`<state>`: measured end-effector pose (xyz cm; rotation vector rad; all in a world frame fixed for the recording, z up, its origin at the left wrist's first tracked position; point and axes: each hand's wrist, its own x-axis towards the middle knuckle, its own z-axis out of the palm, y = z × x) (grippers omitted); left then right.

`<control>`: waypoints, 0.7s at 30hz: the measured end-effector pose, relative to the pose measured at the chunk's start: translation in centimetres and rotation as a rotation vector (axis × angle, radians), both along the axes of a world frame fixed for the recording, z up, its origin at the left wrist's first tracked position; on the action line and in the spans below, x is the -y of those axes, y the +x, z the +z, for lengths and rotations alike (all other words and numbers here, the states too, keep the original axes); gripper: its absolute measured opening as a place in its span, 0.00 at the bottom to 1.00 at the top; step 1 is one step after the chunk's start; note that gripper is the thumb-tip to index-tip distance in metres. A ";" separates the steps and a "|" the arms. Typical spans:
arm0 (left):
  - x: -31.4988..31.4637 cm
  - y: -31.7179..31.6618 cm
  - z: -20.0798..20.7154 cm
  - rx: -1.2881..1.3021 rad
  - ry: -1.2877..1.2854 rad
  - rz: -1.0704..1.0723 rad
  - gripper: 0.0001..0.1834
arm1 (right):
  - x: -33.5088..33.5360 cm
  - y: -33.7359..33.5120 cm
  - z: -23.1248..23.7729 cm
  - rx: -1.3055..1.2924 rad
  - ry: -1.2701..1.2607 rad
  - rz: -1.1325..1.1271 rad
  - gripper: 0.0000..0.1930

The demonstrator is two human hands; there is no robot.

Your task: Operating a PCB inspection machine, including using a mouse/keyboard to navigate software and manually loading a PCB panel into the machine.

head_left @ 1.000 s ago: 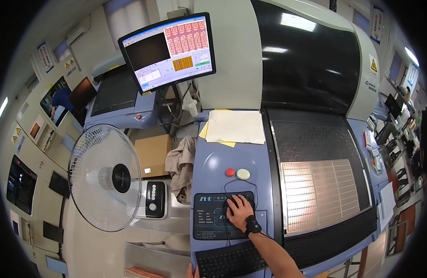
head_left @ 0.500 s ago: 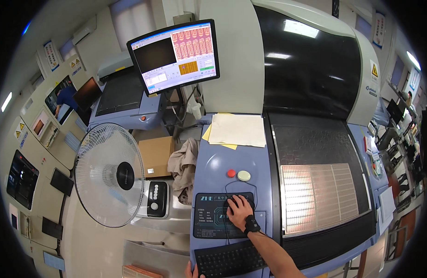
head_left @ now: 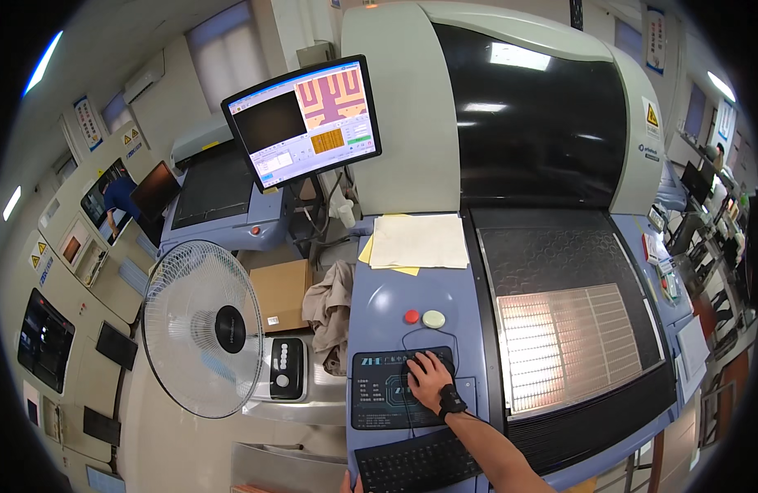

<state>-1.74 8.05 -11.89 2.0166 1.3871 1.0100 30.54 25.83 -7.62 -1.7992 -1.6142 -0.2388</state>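
My right hand (head_left: 432, 384), with a dark band on its wrist, curls over a black computer mouse that it almost hides. The mouse lies on a dark printed mouse pad (head_left: 375, 411), and its cable loops up behind the hand. Just below sits a black keyboard (head_left: 412, 464), tilted a little. Only fingertips of my left hand (head_left: 346, 483) show at the bottom edge, beside the keyboard's left corner; the rest is out of the picture. A monitor (head_left: 301, 123) at the upper left displays a black panel and an enlarged pink and yellow circuit pattern.
Red (head_left: 412, 316) and pale green (head_left: 434, 319) buttons rise from the blue console. Papers (head_left: 420, 241) lie behind them. A copper-coloured panel (head_left: 564, 345) rests on the machine's black bed, right of my arm. A fan (head_left: 202, 329) and cardboard box (head_left: 280, 294) stand left. Another person (head_left: 117, 201) is far left.
The monitor's circuit pattern has gone from many small shapes to a few large ones. My view has tilted slightly up. The right hand stays on the mouse.
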 end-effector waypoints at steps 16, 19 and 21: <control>-0.1 -0.6 -0.8 0.021 0.042 -0.020 0.29 | -0.2 -0.2 0.3 0.006 0.001 0.037 0.16; -0.1 -0.6 -0.3 0.000 0.032 -0.035 0.29 | -0.1 -0.2 0.3 0.008 0.002 0.029 0.16; -0.1 -0.7 -0.3 -0.014 0.022 -0.040 0.29 | -0.1 -0.2 0.3 0.009 0.001 0.022 0.16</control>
